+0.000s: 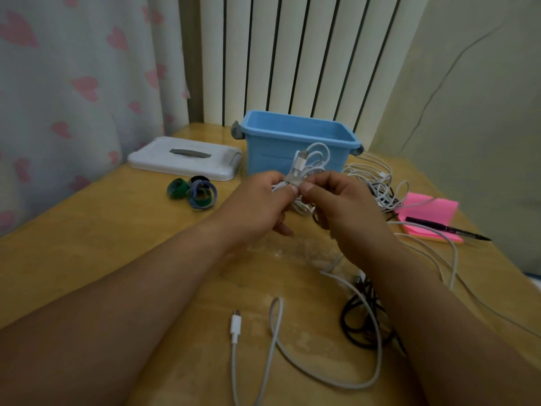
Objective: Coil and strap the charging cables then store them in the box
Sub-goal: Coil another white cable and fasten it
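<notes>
Below the box [265, 158] at 12 o'clock, left hand [257, 205] and right hand [342, 206] pinch the strap [292, 179] round the coil [306, 171], which looks light and springy, best held at this waist.

Left forearm [123, 288]: bare, enters from lower left, runs up and right toward centre.
Left hand [257, 203]: back toward camera, fingers curled, thumb tip pressed on grey strap [292, 180] round coiled white cable [311, 161].
Right forearm [439, 317]: bare, enters from lower right, runs up and left.
Right hand [348, 206]: back toward camera, fingers curled under, thumb and forefinger pinch same bundle.
Thumb tips side by side, close together. Wrists apart, forearms converging.
</notes>
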Action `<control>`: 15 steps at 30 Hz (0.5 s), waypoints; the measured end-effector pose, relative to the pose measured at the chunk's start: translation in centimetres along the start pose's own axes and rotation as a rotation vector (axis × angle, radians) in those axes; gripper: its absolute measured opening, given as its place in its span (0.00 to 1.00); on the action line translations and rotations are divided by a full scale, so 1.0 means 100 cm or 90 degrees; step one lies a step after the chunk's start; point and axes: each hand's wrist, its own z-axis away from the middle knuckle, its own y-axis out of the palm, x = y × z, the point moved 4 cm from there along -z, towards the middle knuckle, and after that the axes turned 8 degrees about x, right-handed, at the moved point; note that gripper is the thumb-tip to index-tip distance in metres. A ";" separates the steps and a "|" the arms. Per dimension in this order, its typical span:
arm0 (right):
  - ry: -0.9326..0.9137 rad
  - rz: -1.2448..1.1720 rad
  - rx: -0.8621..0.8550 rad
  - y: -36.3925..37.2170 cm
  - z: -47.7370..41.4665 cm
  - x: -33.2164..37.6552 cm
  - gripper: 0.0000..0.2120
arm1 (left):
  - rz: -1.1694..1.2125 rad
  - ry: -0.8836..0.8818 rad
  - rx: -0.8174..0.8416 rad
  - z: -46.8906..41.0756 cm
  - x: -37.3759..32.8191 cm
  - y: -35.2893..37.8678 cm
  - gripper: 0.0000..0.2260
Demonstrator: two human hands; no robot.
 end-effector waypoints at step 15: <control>0.032 -0.079 -0.115 0.011 0.001 -0.006 0.09 | 0.312 0.001 -0.017 0.000 0.004 0.008 0.14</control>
